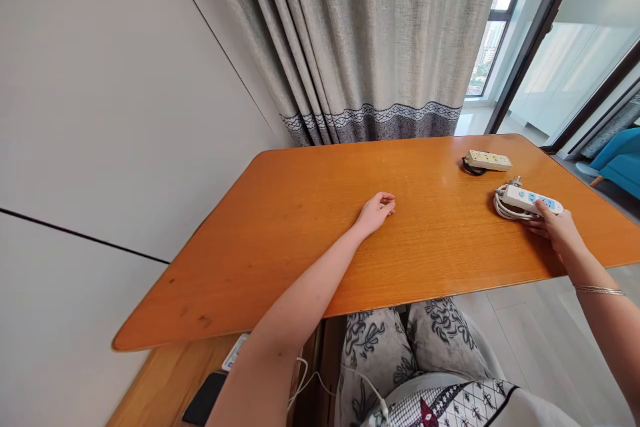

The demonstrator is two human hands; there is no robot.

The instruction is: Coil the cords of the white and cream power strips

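My right hand grips a white power strip with blue sockets, thumb on top and fingers underneath, at the right of the wooden table. The strip's white cord is looped in a coil beside it, and its plug points away from me. Farther back lies a second, cream-coloured power strip with a black cord. My left hand rests on the middle of the tabletop, fingers loosely curled and slightly apart, holding nothing.
The orange-brown wooden table spans the view above my lap. Behind it hangs a grey curtain, with a white panel on the left. Below the left edge, a dark flat object and a white cable show. A blue chair stands far right.
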